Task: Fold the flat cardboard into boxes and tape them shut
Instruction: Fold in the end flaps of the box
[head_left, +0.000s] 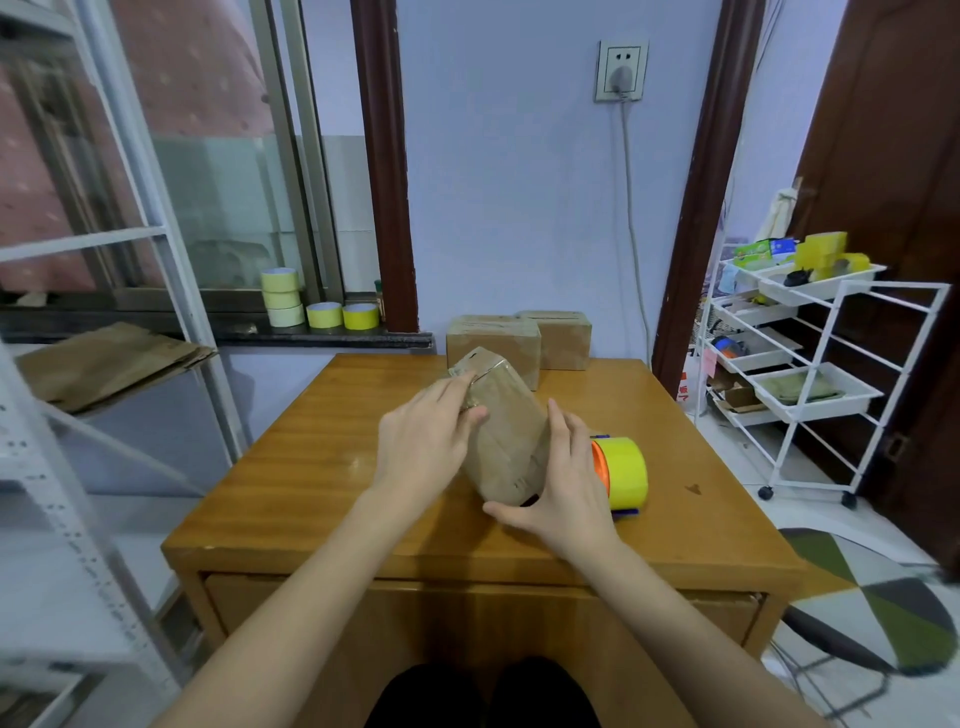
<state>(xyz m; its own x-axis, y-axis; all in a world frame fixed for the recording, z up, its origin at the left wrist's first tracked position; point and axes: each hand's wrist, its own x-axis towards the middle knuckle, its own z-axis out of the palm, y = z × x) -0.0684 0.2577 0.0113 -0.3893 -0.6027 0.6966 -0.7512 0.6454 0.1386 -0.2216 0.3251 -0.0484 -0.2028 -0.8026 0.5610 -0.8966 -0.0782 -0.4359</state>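
Note:
A brown cardboard box (503, 426) stands tilted on the wooden table (311, 467), between both hands. My left hand (423, 441) lies against its left face, fingers stretched up to the top edge. My right hand (563, 483) cups its right side, thumb under the near bottom corner. A tape dispenser with a yellow roll (626, 470) lies just right of my right hand, partly hidden by it. Two taped boxes (563, 338) stand at the table's far edge.
Flat cardboard sheets (109, 364) lie on a metal shelf at the left. Several tape rolls (319, 312) sit on the window sill. A white wheeled trolley (810, 364) with trays stands right of the table. A stool (857, 639) is at the lower right.

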